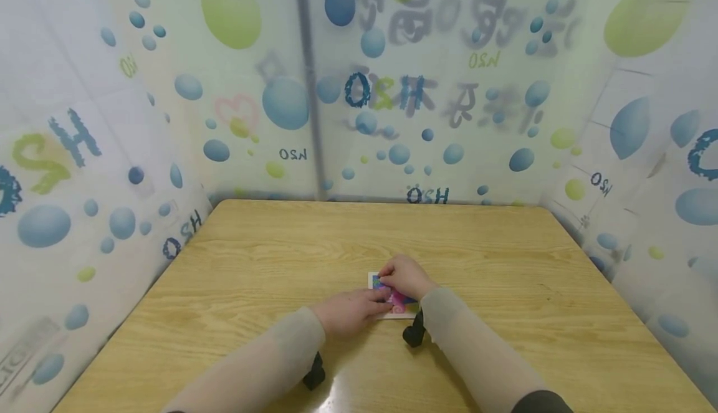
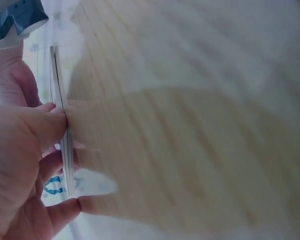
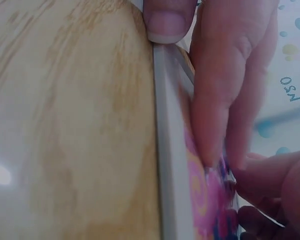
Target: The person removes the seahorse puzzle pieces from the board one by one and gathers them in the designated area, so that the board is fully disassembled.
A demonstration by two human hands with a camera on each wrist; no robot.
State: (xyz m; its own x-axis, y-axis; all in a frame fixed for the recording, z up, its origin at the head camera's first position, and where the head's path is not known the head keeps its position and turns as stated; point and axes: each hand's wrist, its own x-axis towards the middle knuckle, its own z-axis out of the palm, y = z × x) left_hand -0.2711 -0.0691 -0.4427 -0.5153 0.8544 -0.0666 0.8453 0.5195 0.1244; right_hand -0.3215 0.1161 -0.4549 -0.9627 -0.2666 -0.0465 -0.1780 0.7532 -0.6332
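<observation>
A small thin booklet with a pink, purple and blue cover and a white border lies on the table. My left hand rests across its left front part, fingers straight on the cover. In the right wrist view, the left thumb touches the booklet's edge. My right hand is over the far side, with thumb and fingertips pinching near the far left corner. From the left wrist, the booklet appears edge-on, its layers slightly parted at one end. The hands cover much of the picture.
The wooden table stretches around both hands. Pale curtains with blue and green dots and lettering enclose its far side and both flanks. Black wrist-worn devices hang under the sleeves, close to the tabletop.
</observation>
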